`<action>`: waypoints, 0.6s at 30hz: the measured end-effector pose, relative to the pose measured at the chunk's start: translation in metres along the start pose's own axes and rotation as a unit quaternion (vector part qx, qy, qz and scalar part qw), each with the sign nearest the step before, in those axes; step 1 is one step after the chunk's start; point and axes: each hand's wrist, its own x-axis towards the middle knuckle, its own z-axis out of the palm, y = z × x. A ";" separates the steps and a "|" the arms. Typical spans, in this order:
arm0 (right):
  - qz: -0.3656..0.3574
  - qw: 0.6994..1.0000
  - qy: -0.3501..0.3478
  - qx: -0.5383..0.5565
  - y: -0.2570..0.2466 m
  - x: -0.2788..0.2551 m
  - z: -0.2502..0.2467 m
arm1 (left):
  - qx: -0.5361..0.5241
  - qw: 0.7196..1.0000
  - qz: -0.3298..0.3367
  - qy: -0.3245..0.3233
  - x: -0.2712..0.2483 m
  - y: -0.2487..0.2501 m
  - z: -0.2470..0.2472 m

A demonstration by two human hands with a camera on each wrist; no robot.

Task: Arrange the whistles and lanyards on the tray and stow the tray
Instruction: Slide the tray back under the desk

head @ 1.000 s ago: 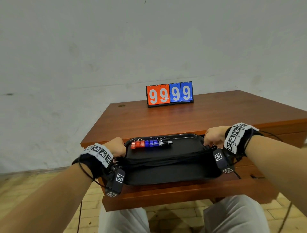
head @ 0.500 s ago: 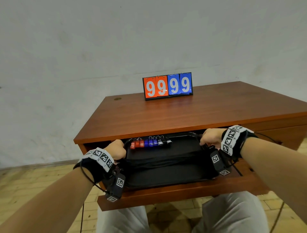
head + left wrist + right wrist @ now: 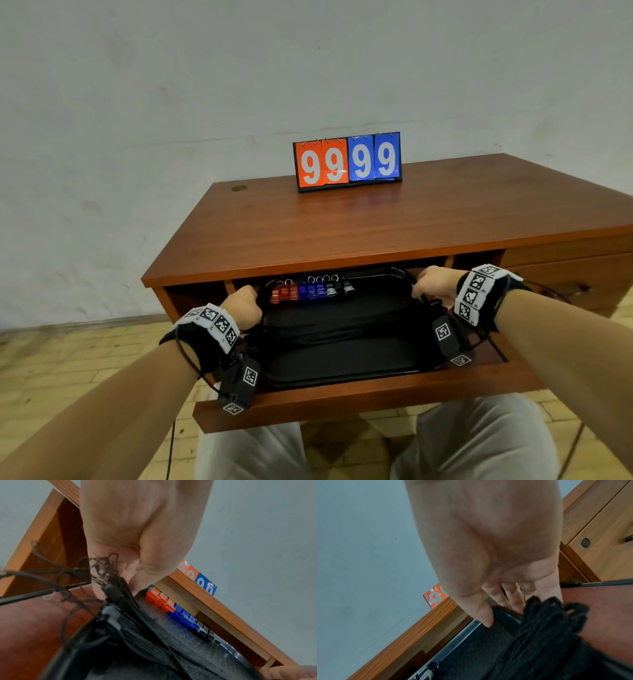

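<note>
A black tray (image 3: 342, 363) lies on the pull-out shelf (image 3: 342, 404) under the desk top, its far end beneath the desk's front edge. A row of red, blue and black whistles (image 3: 311, 291) lines its far side, and black lanyards (image 3: 342, 329) stretch across its middle. My left hand (image 3: 245, 308) grips the tray's left rim, where the lanyard ends (image 3: 120, 601) bunch beside the whistles (image 3: 168, 605). My right hand (image 3: 433, 286) holds the right rim; the thumb lies on top of the tray (image 3: 471, 649) and the fingers curl behind it, next to the lanyards (image 3: 547, 615).
A flip scoreboard (image 3: 347, 161) showing 99 99 stands at the back of the wooden desk top (image 3: 376, 222). A drawer unit (image 3: 565, 274) with a lock sits right of the shelf opening. Knees in light trousers are below the shelf.
The tray has slid away from me, farther under the desk top, with both hands moving forward on its rims. The whistle row now sits beneath the desk's front edge.
</note>
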 end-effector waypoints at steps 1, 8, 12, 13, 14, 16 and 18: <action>0.002 1.000 0.000 0.000 0.000 0.001 0.001 | 0.002 1.000 -0.002 -0.001 0.001 0.000 0.002; 0.015 0.999 -0.024 -0.024 0.013 0.018 0.001 | 0.012 1.000 -0.002 -0.015 0.003 -0.003 0.012; 0.017 0.999 -0.009 -0.047 0.003 -0.010 0.002 | 0.011 1.000 0.010 -0.022 -0.001 -0.003 0.012; 0.016 0.999 -0.008 -0.050 0.003 -0.013 0.003 | 0.014 1.000 0.011 -0.024 -0.002 -0.003 0.011; 0.015 0.999 -0.008 -0.052 0.003 -0.015 0.003 | 0.018 0.999 0.007 -0.026 -0.004 -0.003 0.011; 0.014 0.998 -0.007 -0.053 0.005 -0.017 0.003 | 0.028 0.999 0.000 -0.029 -0.006 -0.003 0.011; 0.010 0.999 -0.008 -0.053 0.006 -0.020 0.004 | 0.037 0.999 -0.002 -0.036 -0.009 -0.003 0.011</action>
